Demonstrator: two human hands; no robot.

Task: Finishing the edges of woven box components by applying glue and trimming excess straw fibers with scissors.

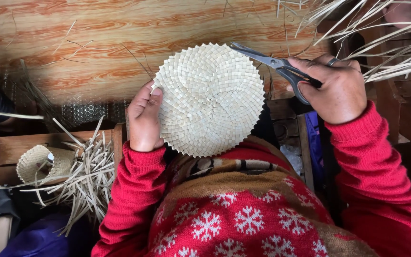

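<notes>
Straw-woven disc (210, 100) sits clamped in my left hand (144, 119); my right hand (336, 88) grips scissors (274, 64) at its upper edge, trimming. Turning it seems next.

Both hands raised, left (144, 119) and right (336, 88), fingers curled.

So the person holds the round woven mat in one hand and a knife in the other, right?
Not quite. The left hand does hold the round woven mat, but the right hand holds scissors, not a knife. The head view shows this.
</notes>
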